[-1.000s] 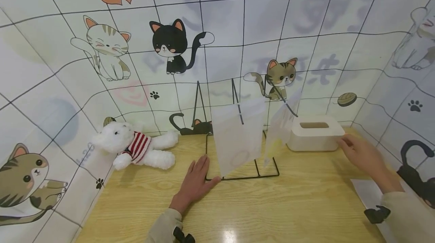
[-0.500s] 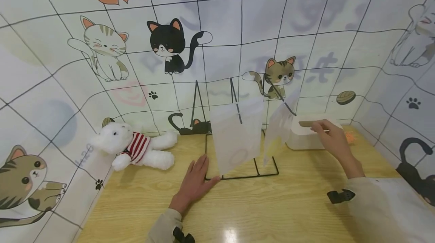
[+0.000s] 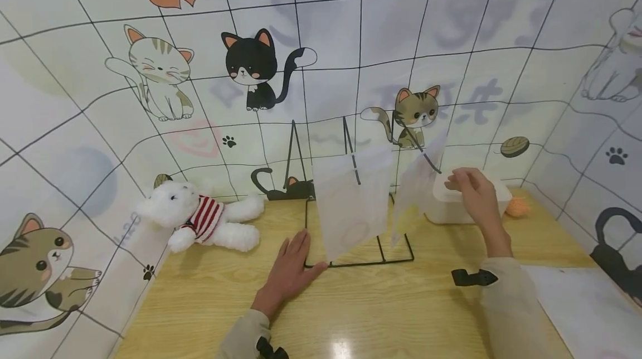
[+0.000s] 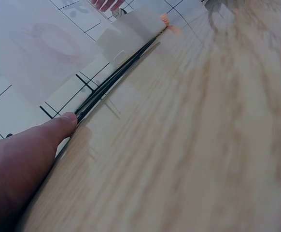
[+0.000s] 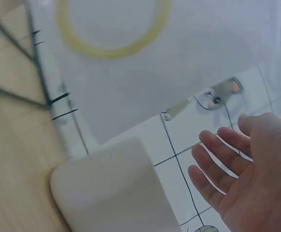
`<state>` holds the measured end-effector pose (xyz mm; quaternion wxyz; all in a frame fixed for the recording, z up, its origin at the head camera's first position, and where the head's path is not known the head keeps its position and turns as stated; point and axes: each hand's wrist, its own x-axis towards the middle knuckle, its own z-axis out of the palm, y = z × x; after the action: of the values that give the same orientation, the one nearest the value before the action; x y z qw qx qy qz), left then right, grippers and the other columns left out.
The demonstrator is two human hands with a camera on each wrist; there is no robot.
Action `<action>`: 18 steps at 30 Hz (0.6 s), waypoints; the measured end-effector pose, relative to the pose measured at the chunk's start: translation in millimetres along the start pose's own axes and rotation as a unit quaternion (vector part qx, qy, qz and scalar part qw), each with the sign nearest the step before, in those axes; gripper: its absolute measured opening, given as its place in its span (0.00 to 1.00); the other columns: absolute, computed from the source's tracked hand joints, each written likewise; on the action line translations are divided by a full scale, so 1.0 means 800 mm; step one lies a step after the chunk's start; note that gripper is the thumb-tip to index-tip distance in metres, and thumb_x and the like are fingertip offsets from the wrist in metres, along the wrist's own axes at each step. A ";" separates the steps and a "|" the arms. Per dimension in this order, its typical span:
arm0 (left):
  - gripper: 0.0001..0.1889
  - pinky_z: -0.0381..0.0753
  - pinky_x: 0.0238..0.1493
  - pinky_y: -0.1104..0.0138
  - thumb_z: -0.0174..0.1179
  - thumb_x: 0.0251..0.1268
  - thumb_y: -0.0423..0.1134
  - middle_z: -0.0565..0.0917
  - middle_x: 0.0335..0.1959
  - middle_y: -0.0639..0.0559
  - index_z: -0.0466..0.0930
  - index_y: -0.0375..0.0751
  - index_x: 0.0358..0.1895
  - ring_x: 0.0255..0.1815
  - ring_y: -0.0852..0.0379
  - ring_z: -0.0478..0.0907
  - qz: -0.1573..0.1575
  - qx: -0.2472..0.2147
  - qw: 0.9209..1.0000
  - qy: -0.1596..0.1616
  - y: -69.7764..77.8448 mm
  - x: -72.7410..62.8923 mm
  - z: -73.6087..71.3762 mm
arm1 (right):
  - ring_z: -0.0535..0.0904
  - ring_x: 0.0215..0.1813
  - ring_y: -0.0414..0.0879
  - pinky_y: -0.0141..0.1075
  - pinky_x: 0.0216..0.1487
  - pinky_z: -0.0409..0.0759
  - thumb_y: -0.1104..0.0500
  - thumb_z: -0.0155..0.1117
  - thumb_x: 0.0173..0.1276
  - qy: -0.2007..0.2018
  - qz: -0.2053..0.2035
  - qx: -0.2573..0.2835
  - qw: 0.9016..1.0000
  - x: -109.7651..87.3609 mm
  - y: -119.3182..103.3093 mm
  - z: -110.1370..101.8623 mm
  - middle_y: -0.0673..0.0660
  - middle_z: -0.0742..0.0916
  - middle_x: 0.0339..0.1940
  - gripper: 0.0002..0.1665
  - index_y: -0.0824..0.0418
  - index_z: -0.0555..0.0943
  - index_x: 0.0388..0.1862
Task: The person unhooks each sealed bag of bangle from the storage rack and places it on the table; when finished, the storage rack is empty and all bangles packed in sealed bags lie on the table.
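My left hand (image 3: 288, 270) rests on the table with its fingers extended, at the front left corner of a black wire rack (image 3: 371, 263). In the left wrist view its thumb (image 4: 61, 126) touches the rack's front bar. One translucent sheet (image 3: 353, 208) hangs from a rack arm. A second sheet (image 3: 418, 192), with a yellow mark, hangs from the arm to its right. My right hand (image 3: 473, 194) is raised over the white tissue box (image 3: 443, 211), near that second sheet. The right wrist view shows its fingers (image 5: 217, 157) loosely bent, holding nothing.
A white plush toy (image 3: 208, 217) in a red-striped shirt lies at the back left. A small orange object (image 3: 518, 207) sits right of the tissue box. White paper (image 3: 584, 297) lies at the right edge of the table (image 3: 401, 309). Cat-print cloth (image 3: 331, 91) forms the walls.
My right hand has moved left from the tissue box's right end to over the box, near the second sheet. The orange object has come into sight. My left hand has stayed put.
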<state>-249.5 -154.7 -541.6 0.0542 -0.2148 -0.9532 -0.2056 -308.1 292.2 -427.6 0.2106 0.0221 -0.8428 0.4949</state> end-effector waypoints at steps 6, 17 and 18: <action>0.47 0.45 0.81 0.47 0.48 0.71 0.67 0.53 0.81 0.43 0.50 0.34 0.79 0.82 0.47 0.50 -0.004 0.004 1.000 0.007 -0.005 0.000 -0.001 | 0.85 0.41 0.26 0.29 0.53 0.69 0.44 0.49 0.80 0.017 0.013 0.057 0.998 0.006 -0.007 0.005 0.32 0.84 0.41 0.18 0.50 0.79 0.55; 0.47 0.45 0.82 0.47 0.49 0.72 0.66 0.53 0.82 0.43 0.50 0.34 0.79 0.83 0.47 0.49 -0.005 -0.002 1.000 0.003 -0.002 -0.001 -0.002 | 0.79 0.45 0.26 0.19 0.48 0.79 0.52 0.45 0.83 -0.002 -0.044 0.091 0.995 0.002 -0.035 0.021 0.31 0.81 0.40 0.26 0.76 0.72 0.61; 0.46 0.45 0.82 0.47 0.49 0.72 0.66 0.53 0.81 0.43 0.50 0.34 0.79 0.83 0.47 0.49 -0.003 -0.001 1.000 0.004 -0.001 -0.001 -0.002 | 0.78 0.46 0.25 0.19 0.49 0.79 0.53 0.45 0.83 -0.006 -0.049 0.094 0.994 0.002 -0.036 0.022 0.30 0.80 0.41 0.26 0.76 0.72 0.62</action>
<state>-249.3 -156.1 -540.8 0.0574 -0.2111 -0.9535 -0.2074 -308.1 262.9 -410.8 0.2262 0.0862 -0.7920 0.5605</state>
